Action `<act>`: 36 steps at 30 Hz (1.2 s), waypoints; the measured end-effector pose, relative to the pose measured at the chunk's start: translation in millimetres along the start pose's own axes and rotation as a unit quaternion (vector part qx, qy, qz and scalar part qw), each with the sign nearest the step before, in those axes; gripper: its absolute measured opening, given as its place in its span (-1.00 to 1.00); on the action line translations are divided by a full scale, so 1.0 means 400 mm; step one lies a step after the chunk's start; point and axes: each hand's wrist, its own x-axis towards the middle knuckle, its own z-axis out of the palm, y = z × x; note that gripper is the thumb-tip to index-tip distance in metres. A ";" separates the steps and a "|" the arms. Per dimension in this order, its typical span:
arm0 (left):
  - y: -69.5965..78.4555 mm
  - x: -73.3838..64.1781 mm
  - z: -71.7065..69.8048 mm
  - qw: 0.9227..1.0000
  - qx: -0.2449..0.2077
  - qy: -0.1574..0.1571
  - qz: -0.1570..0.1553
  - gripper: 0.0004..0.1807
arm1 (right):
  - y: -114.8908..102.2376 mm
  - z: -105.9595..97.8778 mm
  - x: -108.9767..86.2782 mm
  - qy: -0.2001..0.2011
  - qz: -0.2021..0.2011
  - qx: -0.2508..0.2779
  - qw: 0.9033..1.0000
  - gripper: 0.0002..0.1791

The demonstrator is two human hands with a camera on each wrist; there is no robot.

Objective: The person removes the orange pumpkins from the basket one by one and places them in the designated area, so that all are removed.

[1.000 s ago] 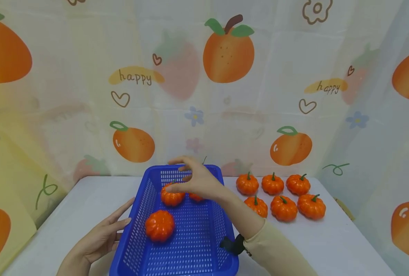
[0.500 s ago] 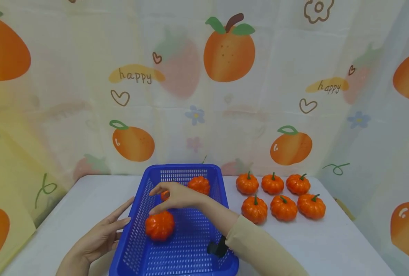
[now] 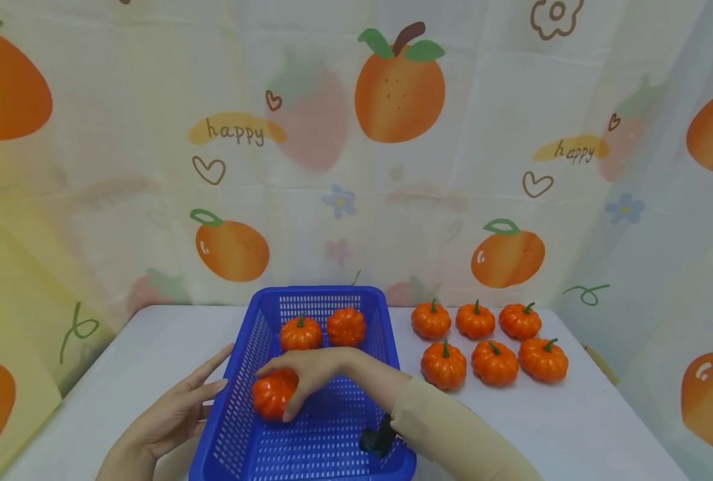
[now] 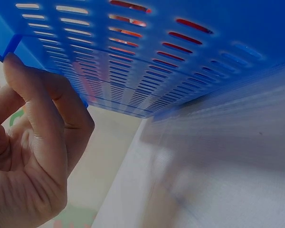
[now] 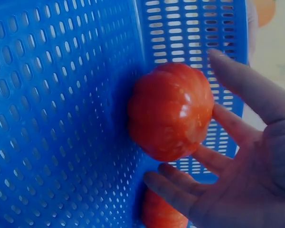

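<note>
Curtain: I see a pale fruit-print sheet [image 3: 440,180] across the back, lettered "happy" in two places.
Bench: a white bench [image 3: 573,427] stands before it and carries everything I am watching.
Basket: the blue slotted basket [image 3: 326,441] sits on the bench, long side running away from me.
Right hand: I have the right hand [image 3: 311,371] inside the basket, fingers spread wide around the near pumpkin [image 3: 270,399]; I cannot tell which fingertips touch it.
Left hand: the left hand [image 3: 173,411] is outside the basket, fingers loosely extended, thumb against the left rim.
Pumpkins in basket: the near pumpkin lies by the left wall; the far-left pumpkin [image 3: 300,334], stem up, and the far-right pumpkin [image 3: 346,326] sit near the far end.
Pumpkins outside: six orange pumpkins [image 3: 495,364] stand right of the basket, two rows of three, green stems up.
</note>
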 end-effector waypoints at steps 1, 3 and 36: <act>0.000 0.000 0.000 1.000 -0.001 0.002 -0.001 -0.36 | 0.001 0.001 -0.002 -0.006 0.002 0.004 1.000 -0.18; 0.001 0.001 0.001 1.000 -0.001 0.004 -0.003 -0.35 | 0.002 0.001 -0.006 -0.012 0.007 0.015 1.000 -0.22; 0.001 0.002 0.002 1.000 0.006 0.003 -0.001 -0.36 | -0.034 -0.040 -0.055 0.092 -0.041 0.066 0.993 -0.32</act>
